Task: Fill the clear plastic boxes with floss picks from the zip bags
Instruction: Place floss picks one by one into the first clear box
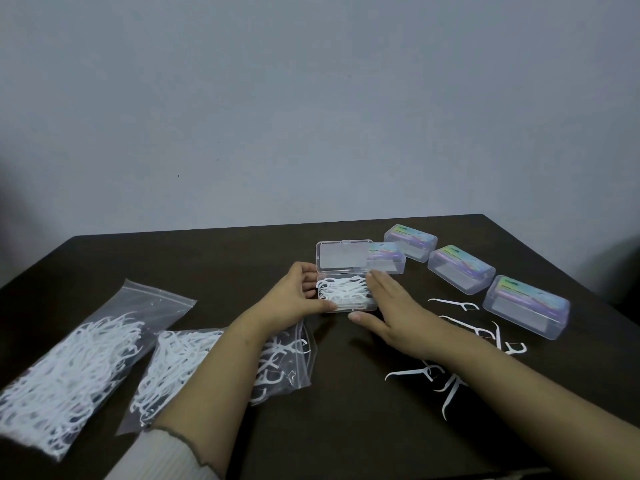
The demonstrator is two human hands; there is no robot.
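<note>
A dark bench [346, 427] before a plain grey wall is shown. The open clear box [347, 296], heaped with floss picks [341, 293], is gripped at its left end by the left hand [294, 299], while the right hand [391, 306] is laid flat, fingers straight, against its right side. Filling appears nearly done; lowering the raised lid [344, 257] is judged next, with zip bags [79, 362] left and four closed boxes [460, 268] right.
</note>
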